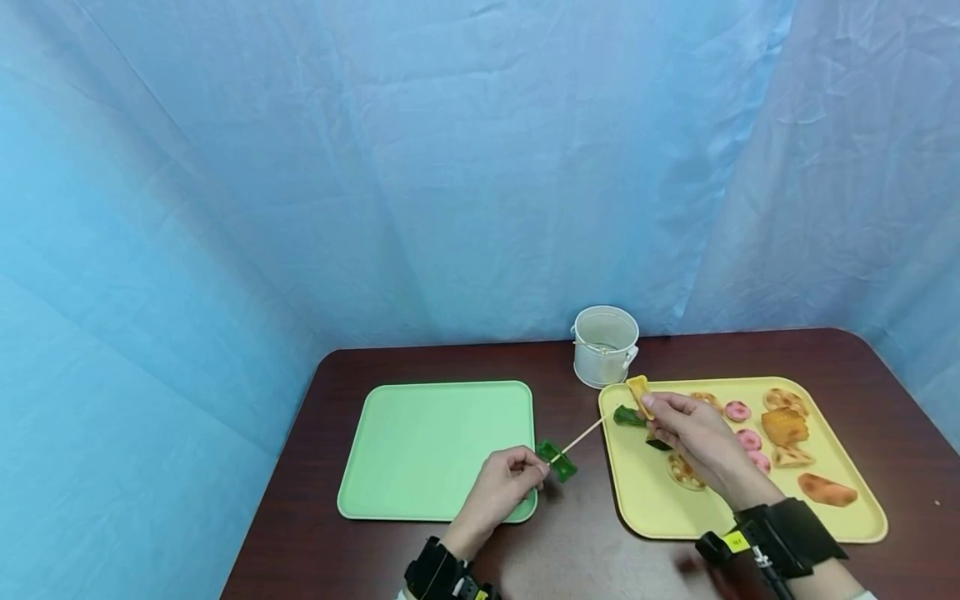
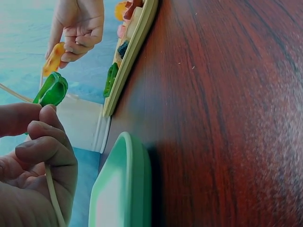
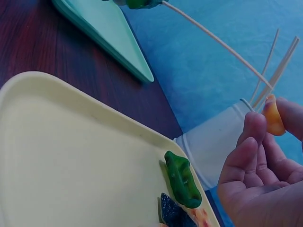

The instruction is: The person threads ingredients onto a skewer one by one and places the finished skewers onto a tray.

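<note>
A thin wooden skewer (image 1: 588, 430) is gripped in my left hand (image 1: 501, 490), with a green pepper piece (image 1: 564, 470) threaded on it close to the fingers. The skewer slants up to the right. My right hand (image 1: 703, 443) pinches a small yellow-orange food piece (image 3: 273, 119) between thumb and fingertips over the yellow tray's left part. In the right wrist view the skewer's tip reaches the top of that piece. Another green pepper piece (image 3: 182, 183) and a dark piece (image 3: 173, 212) lie on the tray below the right hand.
The yellow tray (image 1: 652, 518) also bears pink rings (image 1: 738, 411), golden pieces (image 1: 784, 426) and a brown piece (image 1: 827, 490). A green tray (image 1: 435, 450) lies left, partly under the left hand. Behind stands a white bucket (image 1: 600, 364); skewers (image 3: 284, 61) rise from it.
</note>
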Demonstrator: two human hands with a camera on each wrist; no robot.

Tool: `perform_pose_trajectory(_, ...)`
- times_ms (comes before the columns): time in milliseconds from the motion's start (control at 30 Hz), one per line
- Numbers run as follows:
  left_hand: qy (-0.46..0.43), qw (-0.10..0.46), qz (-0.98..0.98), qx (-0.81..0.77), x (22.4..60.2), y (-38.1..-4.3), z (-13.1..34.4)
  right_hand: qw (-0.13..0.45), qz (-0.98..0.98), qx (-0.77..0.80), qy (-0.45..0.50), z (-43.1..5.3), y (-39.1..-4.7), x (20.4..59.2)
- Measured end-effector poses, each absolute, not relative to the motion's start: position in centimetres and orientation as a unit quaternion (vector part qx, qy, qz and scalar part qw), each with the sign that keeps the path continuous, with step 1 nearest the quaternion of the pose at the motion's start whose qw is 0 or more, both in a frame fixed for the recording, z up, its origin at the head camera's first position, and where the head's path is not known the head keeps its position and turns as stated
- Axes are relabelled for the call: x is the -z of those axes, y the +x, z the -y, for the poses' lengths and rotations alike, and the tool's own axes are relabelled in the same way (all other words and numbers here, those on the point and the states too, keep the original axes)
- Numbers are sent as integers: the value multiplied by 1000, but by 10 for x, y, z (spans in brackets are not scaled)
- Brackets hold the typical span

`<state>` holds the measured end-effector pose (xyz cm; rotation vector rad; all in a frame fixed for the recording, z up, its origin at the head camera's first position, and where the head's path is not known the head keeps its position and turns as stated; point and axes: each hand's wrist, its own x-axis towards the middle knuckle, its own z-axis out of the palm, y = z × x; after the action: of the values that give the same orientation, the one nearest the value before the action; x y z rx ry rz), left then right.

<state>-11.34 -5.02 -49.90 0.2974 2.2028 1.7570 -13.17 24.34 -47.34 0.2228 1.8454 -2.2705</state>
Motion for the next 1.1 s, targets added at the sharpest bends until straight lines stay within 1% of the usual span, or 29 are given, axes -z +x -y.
perform_pose_trajectory(233,112,148,-780,-598,499,-113,50,96,-622,773,77,-242,-131,472)
perform_pose_trajectory(600,109,162,-775,-601,499,-114,50,89,-619,777,70,-240,-131,473)
perform_pose_trajectory(900,102,165,-773,-604,499,-113,49,46,-758,649,56,-234,-130,475)
perform_pose_trajectory(1100,98,169,-768,-610,500,-112,49,47,-751,657,47,-234,-128,474)
